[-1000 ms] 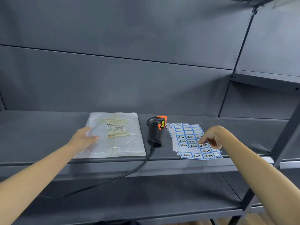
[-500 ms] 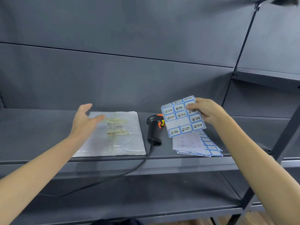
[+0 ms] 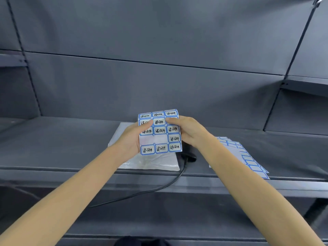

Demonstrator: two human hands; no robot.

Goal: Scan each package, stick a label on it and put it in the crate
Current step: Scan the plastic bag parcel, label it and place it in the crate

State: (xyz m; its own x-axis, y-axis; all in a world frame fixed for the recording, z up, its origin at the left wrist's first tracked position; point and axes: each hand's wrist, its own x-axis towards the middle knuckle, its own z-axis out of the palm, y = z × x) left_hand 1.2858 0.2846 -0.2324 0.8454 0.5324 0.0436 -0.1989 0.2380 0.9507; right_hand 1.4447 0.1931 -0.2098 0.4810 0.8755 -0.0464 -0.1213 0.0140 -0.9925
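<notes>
A white sheet of blue-bordered handwritten labels (image 3: 160,133) is being held up in front of the camera, gripped on its left edge by the left hand (image 3: 132,139) and on its right edge by the right hand (image 3: 189,131), thumbs lying across its face. Beneath it, a flat package in clear glossy plastic (image 3: 152,161) is lying on the dark grey metal shelf (image 3: 62,148). Just beside the package, the black corded scanner (image 3: 189,154) is being mostly hidden by the right wrist. More label sheets (image 3: 248,157) are lying fanned at the right.
</notes>
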